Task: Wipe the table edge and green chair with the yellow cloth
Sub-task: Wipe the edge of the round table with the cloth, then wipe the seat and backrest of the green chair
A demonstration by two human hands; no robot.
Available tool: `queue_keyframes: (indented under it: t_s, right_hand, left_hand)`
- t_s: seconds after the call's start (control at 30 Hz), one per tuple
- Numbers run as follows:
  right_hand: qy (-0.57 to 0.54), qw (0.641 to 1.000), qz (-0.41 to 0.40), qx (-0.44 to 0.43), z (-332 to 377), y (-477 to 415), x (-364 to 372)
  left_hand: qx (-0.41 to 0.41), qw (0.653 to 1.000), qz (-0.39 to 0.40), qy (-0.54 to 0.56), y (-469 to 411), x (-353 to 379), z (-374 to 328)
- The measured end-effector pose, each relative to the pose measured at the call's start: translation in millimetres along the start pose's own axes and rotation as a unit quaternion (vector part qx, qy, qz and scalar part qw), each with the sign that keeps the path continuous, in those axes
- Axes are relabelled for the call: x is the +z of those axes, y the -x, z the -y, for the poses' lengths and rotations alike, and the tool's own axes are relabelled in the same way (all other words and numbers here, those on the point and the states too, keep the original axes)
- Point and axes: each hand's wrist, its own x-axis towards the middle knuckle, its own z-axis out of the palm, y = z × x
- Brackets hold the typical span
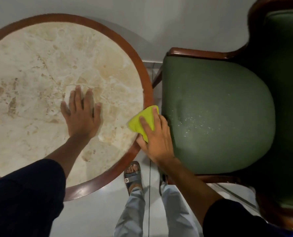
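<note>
A round table with a cream marble top and a brown wooden rim fills the left half. My right hand presses a folded yellow cloth onto the rim at its right side, next to the chair. My left hand lies flat on the marble with fingers spread, holding nothing. The green chair stands right of the table, its padded seat speckled with small white crumbs near the front left.
The chair has a dark wooden frame and a green backrest at the far right. A grey wall runs behind both pieces. My sandalled feet stand on pale floor tiles in the narrow gap between table and chair.
</note>
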Motion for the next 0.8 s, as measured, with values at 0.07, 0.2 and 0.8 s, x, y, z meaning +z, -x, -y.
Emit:
queue_keyframes:
  t_s: [0.07, 0.2, 0.8]
  right_hand:
    - [-0.037, 0.999, -0.016, 0.026, -8.6, -2.2, -14.4]
    - [-0.065, 0.985, -0.114, 0.114, -59.4, -1.1, -61.6]
    - [0.1, 0.987, -0.083, 0.099, -246.2, -80.3, -66.7]
  left_hand:
    - [-0.023, 1.0, 0.0, 0.018, 3.5, -7.3, -16.4]
    - [0.09, 0.993, -0.042, 0.058, 41.5, -15.1, -86.1]
    - [-0.127, 0.956, 0.107, 0.24, 181.2, 99.9, -243.7]
